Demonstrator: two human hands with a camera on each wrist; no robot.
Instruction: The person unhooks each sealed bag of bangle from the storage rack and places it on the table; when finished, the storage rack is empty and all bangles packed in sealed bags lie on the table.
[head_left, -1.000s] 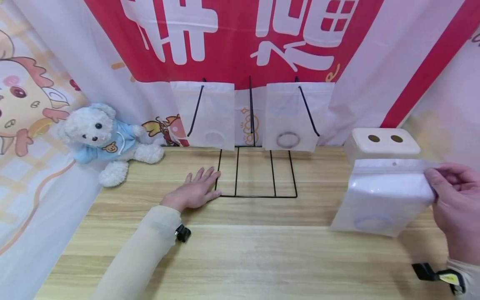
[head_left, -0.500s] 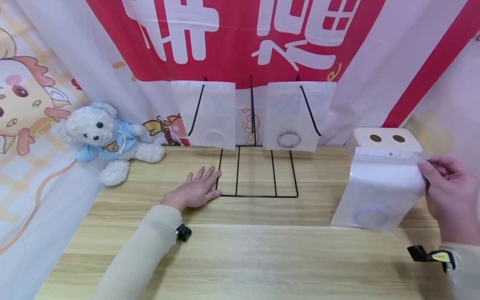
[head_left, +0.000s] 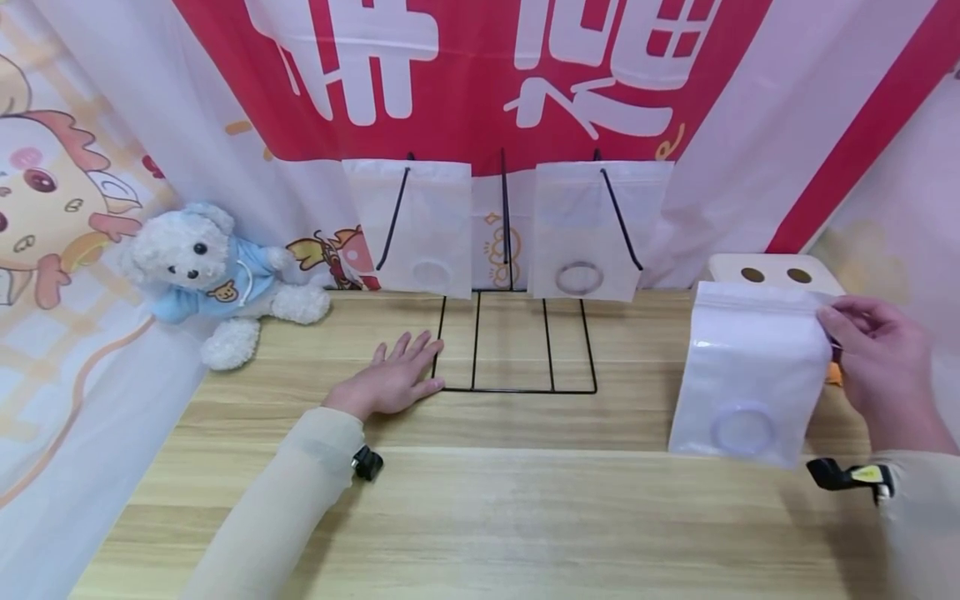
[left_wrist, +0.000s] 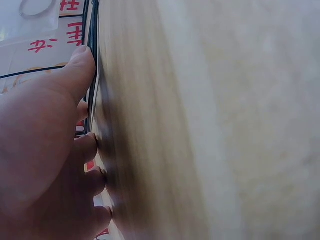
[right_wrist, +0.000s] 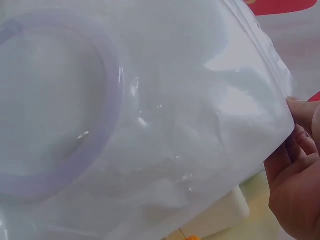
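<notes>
My right hand (head_left: pixel 877 358) pinches the upper right edge of a white zip-lock bag (head_left: pixel 757 358), held up in front of a white box. Through its film shows a pale lilac bangle (right_wrist: pixel 112 95) near the bottom. My left hand (head_left: pixel 390 375) lies with fingers spread at the left side of a black wire display rack (head_left: pixel 517 391), fingertips right at its base frame. Two similar bags hang from the rack's prongs: the left bag (head_left: pixel 420 217) has a pale ring inside, the right bag (head_left: pixel 577 225) a darker one. A third prong (head_left: pixel 506 217) between them carries nothing.
At the back left, a white teddy bear (head_left: pixel 217 275) in a blue top leans on the printed cloth. The white box (head_left: pixel 776 268) with two round holes stands at the back right, partly hidden by the held bag. A red and white banner (head_left: pixel 480 92) hangs behind the rack.
My right hand has moved left and away from me with the bag, which now hangs more upright and covers more of the white box. My left hand stays in place.
</notes>
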